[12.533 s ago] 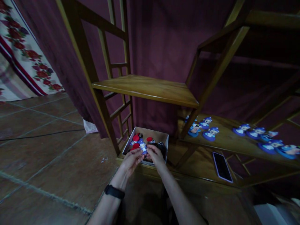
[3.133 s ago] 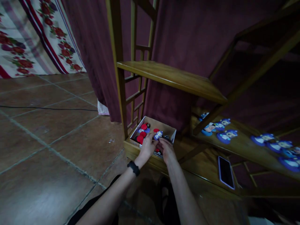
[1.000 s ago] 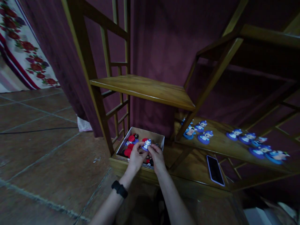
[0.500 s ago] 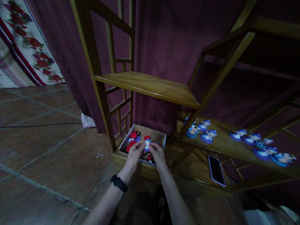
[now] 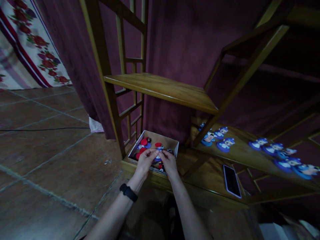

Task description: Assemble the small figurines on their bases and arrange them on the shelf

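Observation:
A small cardboard box sits on the bottom board of a wooden shelf unit and holds several red, blue and dark little figures. My left hand, with a black band on the wrist, and my right hand meet over the box's near edge. Both pinch one small blue and white figure between their fingertips. Most of that figure is hidden by my fingers.
A wooden middle shelf juts out above the box. To the right, a lower board carries several blue figures in a row. A phone lies face up on the bottom board. Tiled floor, a dark red curtain and a cable are at the left.
My hands stay together over the box and have sunk slightly toward it, so the pinched figure shows less. The view has shifted a little to the left.

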Available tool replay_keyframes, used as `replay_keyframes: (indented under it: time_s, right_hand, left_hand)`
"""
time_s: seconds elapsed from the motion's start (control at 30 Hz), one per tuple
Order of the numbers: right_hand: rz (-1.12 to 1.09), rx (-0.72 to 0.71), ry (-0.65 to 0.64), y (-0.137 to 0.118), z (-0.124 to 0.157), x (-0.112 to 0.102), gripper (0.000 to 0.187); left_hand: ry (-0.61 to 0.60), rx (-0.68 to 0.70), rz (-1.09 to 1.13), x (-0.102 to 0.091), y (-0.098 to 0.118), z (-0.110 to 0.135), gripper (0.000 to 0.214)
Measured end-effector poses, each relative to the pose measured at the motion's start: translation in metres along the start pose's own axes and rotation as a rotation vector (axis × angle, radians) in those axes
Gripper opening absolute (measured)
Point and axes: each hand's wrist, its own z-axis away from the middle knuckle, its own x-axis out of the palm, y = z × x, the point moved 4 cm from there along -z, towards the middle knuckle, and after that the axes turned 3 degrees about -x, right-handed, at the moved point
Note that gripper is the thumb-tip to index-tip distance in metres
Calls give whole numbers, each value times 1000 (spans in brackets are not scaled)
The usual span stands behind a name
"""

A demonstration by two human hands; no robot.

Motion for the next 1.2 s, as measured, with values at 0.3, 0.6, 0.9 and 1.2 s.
replay_keyframes:
  time_s: [0.3,0.6,0.9,1.2]
  right_hand:
    - [24,30,-12,7,-1,-2,33]
    - [-64,88,27,0,1,2,39]
    - [185,-20,23,-10,3,-2,36]
    - [272,-5,7,-6,2,-1,38]
  left_hand:
    - [67,-7,9,-5,3,0,28]
    - [56,24,35,0,3,0,29]
    - [70,45,-52,5,5,4,28]
    - [68,-12,-15,-1,3,2,28]
